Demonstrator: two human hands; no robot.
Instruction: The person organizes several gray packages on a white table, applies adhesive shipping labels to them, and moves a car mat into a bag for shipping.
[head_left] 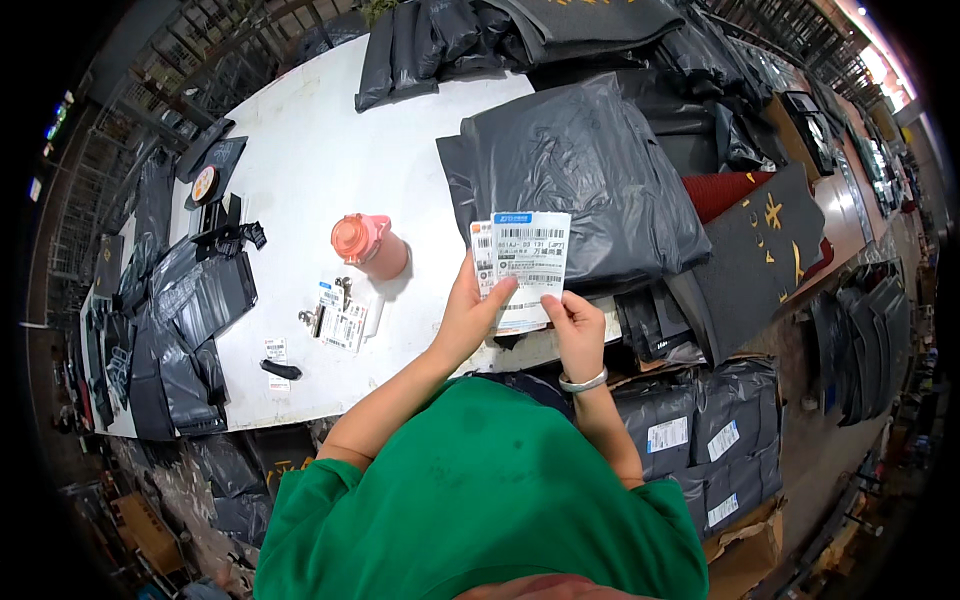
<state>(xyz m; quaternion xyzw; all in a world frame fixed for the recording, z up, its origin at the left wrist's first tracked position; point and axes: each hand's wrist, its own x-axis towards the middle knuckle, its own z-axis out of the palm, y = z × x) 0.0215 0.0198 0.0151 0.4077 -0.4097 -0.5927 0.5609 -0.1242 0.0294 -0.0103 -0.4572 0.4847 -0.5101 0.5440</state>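
Both my hands hold a small stack of white shipping labels (pixel 530 262) with barcodes and a blue strip along the top. My left hand (pixel 477 308) grips the stack at its left side, thumb on the front. At the lower right corner, my right hand (pixel 578 335) pinches the edge between thumb and fingers; a silver bangle circles that wrist. Just beyond the labels lies a big dark grey plastic-wrapped parcel (pixel 570 150), partly covered by them.
A pink bottle (pixel 375 247) stands on the white table (pixel 290 130), near clipped labels (pixel 341 322) and a black-handled tool (pixel 281 369). Grey bags (pixel 195 300) lie at the left. Dark mats (pixel 755 250) are piled right; labelled parcels (pixel 700 440) fill a box below.
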